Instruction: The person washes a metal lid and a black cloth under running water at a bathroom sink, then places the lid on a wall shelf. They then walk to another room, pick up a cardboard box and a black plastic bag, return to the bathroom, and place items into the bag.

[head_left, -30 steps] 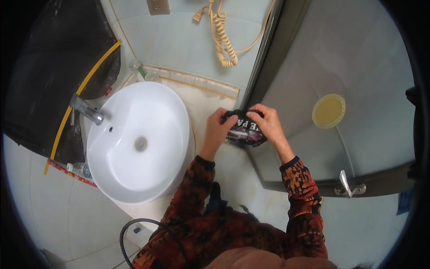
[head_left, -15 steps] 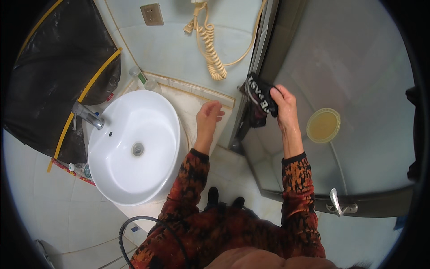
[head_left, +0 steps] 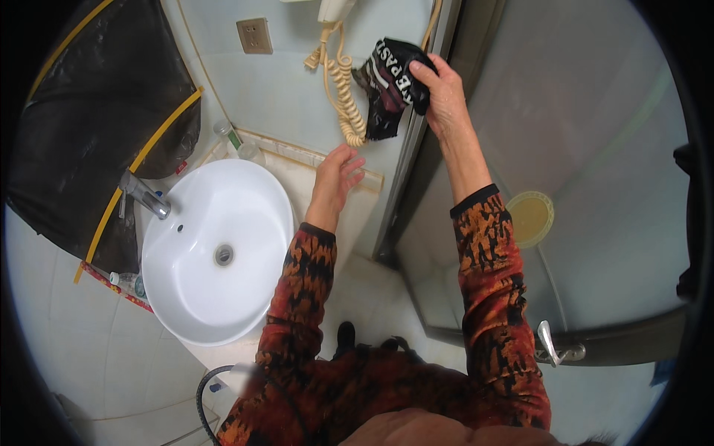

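My right hand (head_left: 448, 104) is raised near the wall and grips a limp black cloth-like piece with white lettering (head_left: 394, 88) by its right end. The piece hangs crumpled in front of the wall, just right of a coiled cream cord (head_left: 343, 100); whether it is fabric or thin plastic I cannot tell. Lower and to the left, my left hand (head_left: 336, 182) holds nothing, its fingers loosely apart. It hovers over the counter (head_left: 301, 167), between the white basin (head_left: 201, 297) and the hanging piece.
A chrome faucet (head_left: 145, 195) stands at the basin's left. Behind it hangs black plastic sheeting (head_left: 82, 126) with yellow tape. A glass jar (head_left: 251, 153) sits by the wall, below a socket (head_left: 254, 36). At right is a frosted shower door (head_left: 595, 149) with a metal handle (head_left: 554, 346).
My right hand has moved up and slightly left with the black piece, which now shows more spread out beside the cord. My left hand has shifted a little up and left.
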The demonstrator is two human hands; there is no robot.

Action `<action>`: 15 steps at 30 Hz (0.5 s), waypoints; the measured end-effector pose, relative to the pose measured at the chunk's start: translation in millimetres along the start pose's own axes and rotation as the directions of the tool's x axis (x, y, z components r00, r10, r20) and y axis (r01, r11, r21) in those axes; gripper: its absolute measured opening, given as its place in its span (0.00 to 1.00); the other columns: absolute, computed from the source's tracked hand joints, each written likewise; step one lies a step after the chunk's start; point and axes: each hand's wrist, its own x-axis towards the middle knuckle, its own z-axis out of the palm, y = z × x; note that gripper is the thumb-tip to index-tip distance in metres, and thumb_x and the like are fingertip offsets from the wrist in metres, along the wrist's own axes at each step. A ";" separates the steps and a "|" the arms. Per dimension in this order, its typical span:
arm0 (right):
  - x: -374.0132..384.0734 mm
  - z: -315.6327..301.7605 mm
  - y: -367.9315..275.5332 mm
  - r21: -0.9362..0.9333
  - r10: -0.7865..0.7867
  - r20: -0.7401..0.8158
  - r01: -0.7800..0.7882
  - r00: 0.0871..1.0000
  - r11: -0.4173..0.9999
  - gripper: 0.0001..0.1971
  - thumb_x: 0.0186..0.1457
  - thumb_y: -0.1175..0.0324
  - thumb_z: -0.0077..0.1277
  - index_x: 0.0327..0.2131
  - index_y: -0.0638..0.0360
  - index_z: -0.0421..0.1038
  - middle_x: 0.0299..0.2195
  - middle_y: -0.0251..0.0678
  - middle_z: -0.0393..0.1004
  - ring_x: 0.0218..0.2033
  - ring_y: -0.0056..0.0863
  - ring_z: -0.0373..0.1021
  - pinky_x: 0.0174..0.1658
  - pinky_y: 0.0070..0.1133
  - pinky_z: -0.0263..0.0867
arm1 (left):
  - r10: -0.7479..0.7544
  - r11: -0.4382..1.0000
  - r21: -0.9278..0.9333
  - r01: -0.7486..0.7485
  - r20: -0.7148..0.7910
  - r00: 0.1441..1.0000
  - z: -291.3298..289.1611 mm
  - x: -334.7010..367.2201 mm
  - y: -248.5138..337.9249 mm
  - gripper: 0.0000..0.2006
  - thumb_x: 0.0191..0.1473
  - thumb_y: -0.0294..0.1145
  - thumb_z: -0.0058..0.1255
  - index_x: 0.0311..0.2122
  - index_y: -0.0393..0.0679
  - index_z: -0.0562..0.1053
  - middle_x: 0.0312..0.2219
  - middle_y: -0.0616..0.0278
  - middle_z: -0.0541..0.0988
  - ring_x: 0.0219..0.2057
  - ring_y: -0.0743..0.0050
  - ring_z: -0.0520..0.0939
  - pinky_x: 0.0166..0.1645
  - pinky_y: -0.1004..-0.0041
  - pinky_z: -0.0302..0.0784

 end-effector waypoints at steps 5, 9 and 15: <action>3.1 -20.7 31.7 -0.315 0.072 -0.125 -0.108 0.990 0.943 0.09 0.45 0.72 0.51 0.32 0.65 0.69 0.25 0.33 0.72 0.25 0.18 0.67 0.30 0.16 0.62 | -0.033 0.996 -0.076 0.037 0.053 0.998 2.7 1.9 2.9 0.12 0.49 0.39 0.46 0.38 0.46 0.68 0.35 0.65 0.72 0.41 0.67 0.72 0.41 0.68 0.66; 2.1 -31.6 40.2 -0.771 -0.134 -0.080 0.024 0.988 0.636 0.14 0.41 0.71 0.52 0.35 0.63 0.69 0.26 0.44 0.73 0.30 0.32 0.70 0.35 0.23 0.64 | -0.036 0.991 -0.125 0.049 0.103 0.994 7.4 10.3 5.7 0.11 0.50 0.39 0.44 0.38 0.47 0.68 0.34 0.65 0.72 0.41 0.65 0.72 0.43 0.66 0.65; -1.2 -10.7 24.3 -0.844 -0.436 0.037 0.261 0.899 0.469 0.13 0.41 0.74 0.51 0.35 0.60 0.68 0.21 0.37 0.70 0.22 0.26 0.66 0.30 0.21 0.63 | -0.045 0.992 -0.111 0.059 0.121 0.992 18.4 8.4 2.7 0.11 0.51 0.39 0.42 0.38 0.46 0.67 0.34 0.64 0.73 0.42 0.65 0.72 0.43 0.67 0.66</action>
